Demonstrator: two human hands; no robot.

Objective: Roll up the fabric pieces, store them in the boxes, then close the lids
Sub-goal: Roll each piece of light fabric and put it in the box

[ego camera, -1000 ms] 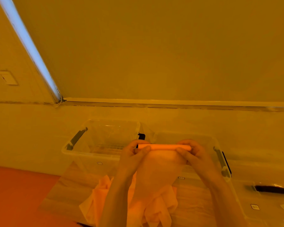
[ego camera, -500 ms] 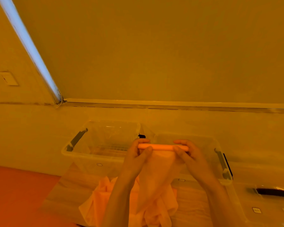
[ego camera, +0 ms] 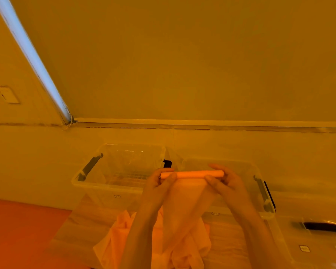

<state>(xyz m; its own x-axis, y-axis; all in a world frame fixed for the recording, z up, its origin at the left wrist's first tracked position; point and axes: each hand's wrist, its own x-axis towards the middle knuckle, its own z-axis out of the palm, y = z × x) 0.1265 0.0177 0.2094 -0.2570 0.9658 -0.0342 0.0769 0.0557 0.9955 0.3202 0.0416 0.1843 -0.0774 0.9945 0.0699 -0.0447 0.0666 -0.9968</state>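
Note:
A sheer orange fabric piece (ego camera: 186,202) hangs between my hands, its top edge wound into a thin roll (ego camera: 192,174). My left hand (ego camera: 159,185) pinches the roll's left end and my right hand (ego camera: 227,183) pinches its right end, both held in the air in front of the boxes. More loose orange fabric (ego camera: 120,241) lies crumpled on the table below. Behind the hands stand two clear plastic boxes, the left box (ego camera: 105,183) and the right box (ego camera: 260,191), both without lids on.
A clear lid with a dark handle (ego camera: 322,227) lies at the right of the boxes. A red-orange surface (ego camera: 17,230) covers the lower left. A pale wall and ledge (ego camera: 202,123) run behind the boxes.
The roll has been turned a little more and the hanging cloth has shortened slightly. Both hands stay at the roll's ends, almost in the same place.

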